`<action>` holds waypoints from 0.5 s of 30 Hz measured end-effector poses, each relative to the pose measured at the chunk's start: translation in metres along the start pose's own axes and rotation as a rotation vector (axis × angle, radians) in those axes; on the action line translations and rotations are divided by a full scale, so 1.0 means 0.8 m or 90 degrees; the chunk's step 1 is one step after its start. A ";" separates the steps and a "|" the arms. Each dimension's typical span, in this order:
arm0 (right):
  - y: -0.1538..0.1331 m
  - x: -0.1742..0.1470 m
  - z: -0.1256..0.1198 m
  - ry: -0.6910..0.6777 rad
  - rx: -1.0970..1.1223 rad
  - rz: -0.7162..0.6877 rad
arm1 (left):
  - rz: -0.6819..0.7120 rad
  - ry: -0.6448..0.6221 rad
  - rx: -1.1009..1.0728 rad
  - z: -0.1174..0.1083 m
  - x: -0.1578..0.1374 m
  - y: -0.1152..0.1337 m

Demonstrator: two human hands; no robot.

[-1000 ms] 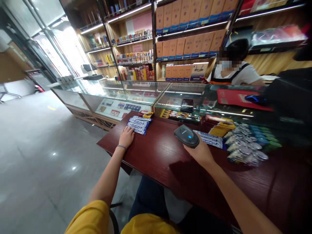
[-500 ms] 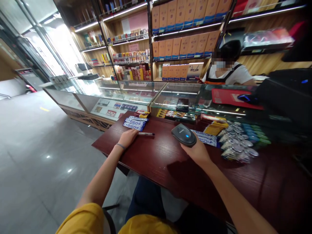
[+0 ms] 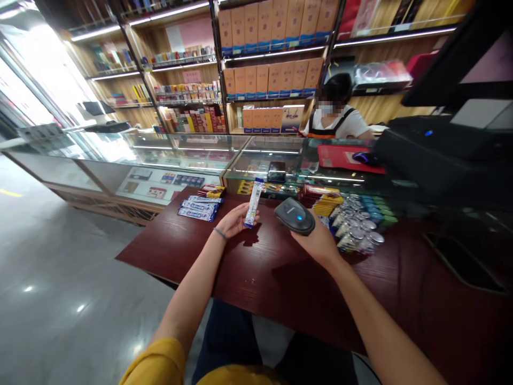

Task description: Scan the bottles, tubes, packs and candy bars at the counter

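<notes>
My left hand is closed on a slim blue-and-white wrapped snack bar, held upright above the dark red table. My right hand grips a black barcode scanner with a blue light on top; its head points left toward the bar, with a gap between them. More blue-and-white packets lie left of my left hand. Partly hidden behind the scanner and right hand are yellow-and-brown packets and other blue ones. Clear-lidded small cups stand in rows to their right.
A glass display counter runs behind the table. Across it sits a person in a dark apron. A red mat with a mouse and a black machine are at right. A dark flat device lies on the table.
My left hand has lifted the slim packet off the table and turned it upright near the scanner. The scanner remains in my right hand. The view has shifted right.
</notes>
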State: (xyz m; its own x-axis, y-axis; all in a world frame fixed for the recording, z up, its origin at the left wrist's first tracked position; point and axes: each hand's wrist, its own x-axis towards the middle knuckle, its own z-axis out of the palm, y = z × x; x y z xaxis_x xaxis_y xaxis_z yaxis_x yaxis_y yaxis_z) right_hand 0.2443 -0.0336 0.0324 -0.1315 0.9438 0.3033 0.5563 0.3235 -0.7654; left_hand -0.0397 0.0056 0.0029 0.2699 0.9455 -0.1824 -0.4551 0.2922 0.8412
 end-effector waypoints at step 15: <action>0.000 0.003 -0.004 -0.055 -0.073 0.003 | -0.012 -0.028 -0.012 -0.007 -0.006 -0.017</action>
State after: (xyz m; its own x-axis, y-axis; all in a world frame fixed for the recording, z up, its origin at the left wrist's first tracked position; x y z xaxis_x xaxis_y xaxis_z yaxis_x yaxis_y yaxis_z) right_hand 0.2468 -0.0311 0.0348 -0.1968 0.9490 0.2463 0.6460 0.3144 -0.6956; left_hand -0.0396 -0.0018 -0.0108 0.3157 0.9324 -0.1759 -0.4653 0.3137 0.8277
